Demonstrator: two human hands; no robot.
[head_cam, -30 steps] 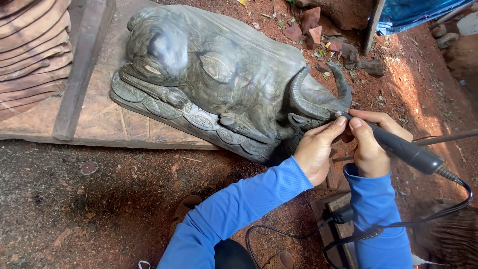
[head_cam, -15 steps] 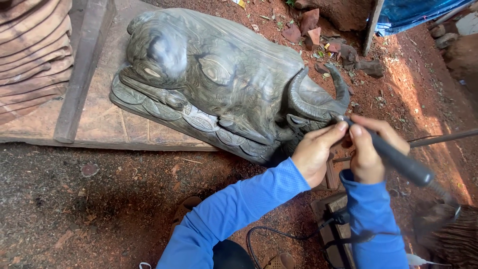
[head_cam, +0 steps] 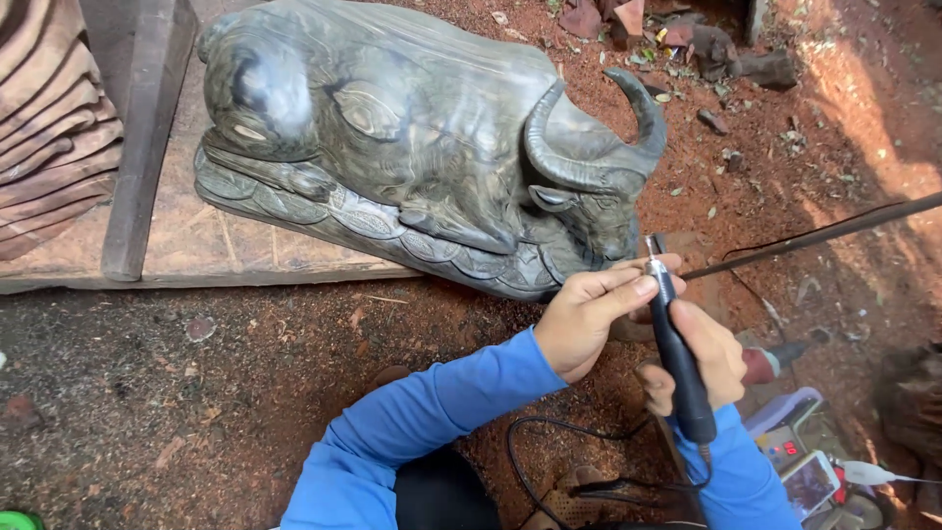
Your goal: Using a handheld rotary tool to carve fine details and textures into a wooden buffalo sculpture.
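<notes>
Two hands [head_cam: 638, 329] near carving's [head_cam: 412, 137] edge

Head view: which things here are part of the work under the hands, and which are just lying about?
In use: carved buffalo statue; corded rotary tool, held in right hand, steadied by left hand.

Lying about: wooden board; stones; phone; metal rod.
</notes>
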